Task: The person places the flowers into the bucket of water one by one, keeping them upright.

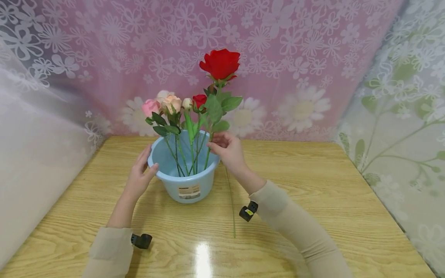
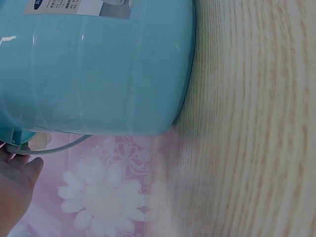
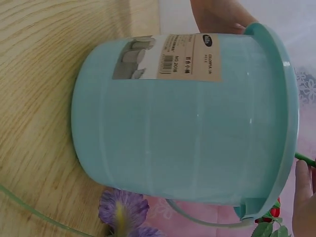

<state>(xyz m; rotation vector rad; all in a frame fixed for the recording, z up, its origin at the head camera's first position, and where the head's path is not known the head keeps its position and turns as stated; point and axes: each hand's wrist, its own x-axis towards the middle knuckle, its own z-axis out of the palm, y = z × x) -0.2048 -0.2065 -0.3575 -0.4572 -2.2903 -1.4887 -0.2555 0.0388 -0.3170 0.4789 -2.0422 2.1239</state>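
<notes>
A light blue plastic bucket (image 1: 167, 182) stands upright on the table with artificial flowers in it. My right hand (image 1: 227, 148) pinches the green stem of a large red rose (image 1: 222, 65) near the bucket's right rim; the stem's lower part is inside the bucket. The left hand (image 1: 140, 175) rests against the left rim with its fingers fairly straight, close to the handle (image 2: 61, 147). Leaning in the bucket are a pink rose (image 1: 151, 107), a peach rose (image 1: 172, 103), a pale bud (image 1: 187, 103) and a small red rose (image 1: 199, 101).
A thin green stem (image 1: 232, 204) lies on the wooden table (image 1: 313, 200) right of the bucket. Behind the bucket, in the right wrist view, is a purple flower (image 3: 122, 207). A pink flowered curtain (image 1: 285, 58) hangs at the back, with pale sheets on both sides.
</notes>
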